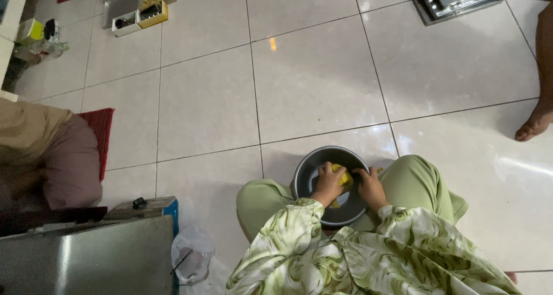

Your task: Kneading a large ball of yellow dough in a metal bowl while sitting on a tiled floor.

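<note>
Both hands are down in the grey bowl (305, 165), which sits on the floor between the person's knees, low in the view at about six o'clock from the middle of the picture. The left hand (329, 182) is curled, fingers bent over a yellow lump (345, 177) and pressing on it; the grip looks half closed, wrapped over the top rather than clenched. The right hand (370, 186) comes in from three o'clock of the lump, fingers bent and together, knuckles up, touching its edge; whether it truly grips is too hidden to tell.

Count it up: one bowl, one yellow lump, two hands at work. The lump is mostly covered, so its shape is hard to read; the visible strip runs roughly from ten o'clock to four o'clock.

Round the room: a second person's bare foot (533, 125) stands at three o'clock, well apart from the bowl. A stack of metal trays (455, 0) lies at one o'clock. A red mat (101, 135) shows at nine o'clock beside someone seated. A clear plastic bag (193, 253) lies at seven o'clock, just beside a metal sheet (86, 260). Small containers (141, 15) cluster at eleven o'clock.
</note>
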